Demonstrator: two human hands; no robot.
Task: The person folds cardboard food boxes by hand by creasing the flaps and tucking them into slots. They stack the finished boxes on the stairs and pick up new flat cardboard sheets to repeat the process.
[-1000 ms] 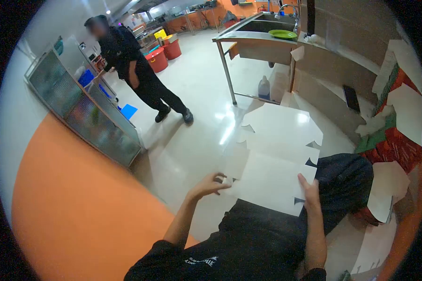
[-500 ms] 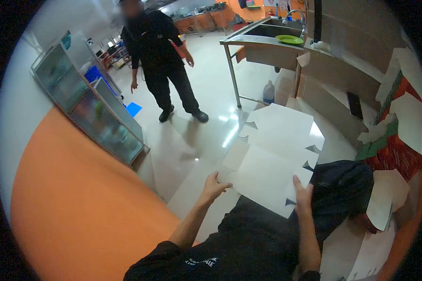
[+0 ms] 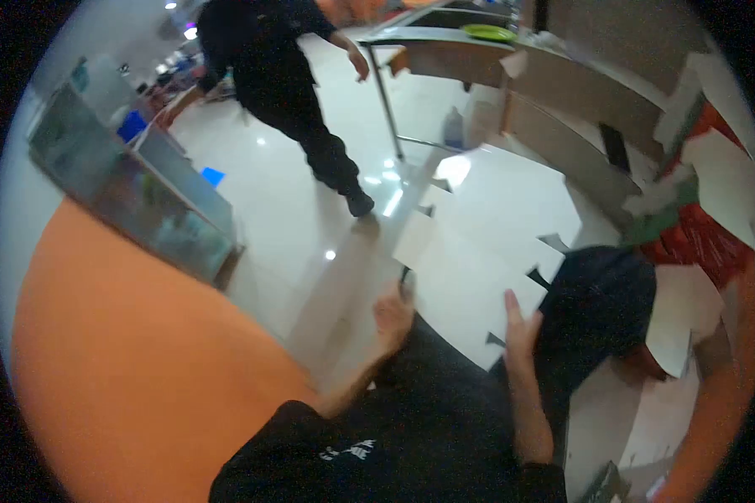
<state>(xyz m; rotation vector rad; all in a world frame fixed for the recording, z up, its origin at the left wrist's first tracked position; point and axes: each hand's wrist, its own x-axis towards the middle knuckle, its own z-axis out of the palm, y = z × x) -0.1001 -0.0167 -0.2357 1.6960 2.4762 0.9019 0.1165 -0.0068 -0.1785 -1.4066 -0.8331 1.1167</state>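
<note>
A flat white cardboard box blank (image 3: 478, 260) with cut notches along its edges lies over my lap, tilted away from me. My right hand (image 3: 522, 331) holds its right near edge, with the thumb on top and the other fingers partly hidden. At the left near corner, my left hand (image 3: 393, 317) is closed on the edge beside a small side flap (image 3: 413, 239). Motion blurs its fingers somewhat.
A person in dark clothes (image 3: 268, 75) stands ahead on the shiny floor. A metal sink table (image 3: 445, 40) bears a green plate (image 3: 488, 33). Glass-fronted cabinet (image 3: 130, 193) and orange wall are at left. More cardboard pieces (image 3: 688, 314) and a dark phone-like slab (image 3: 614, 147) sit at right.
My left hand has curled in closer at the blank's left near corner. The person ahead has stepped nearer. The whole view has shifted, with the scene sitting higher and further left.
</note>
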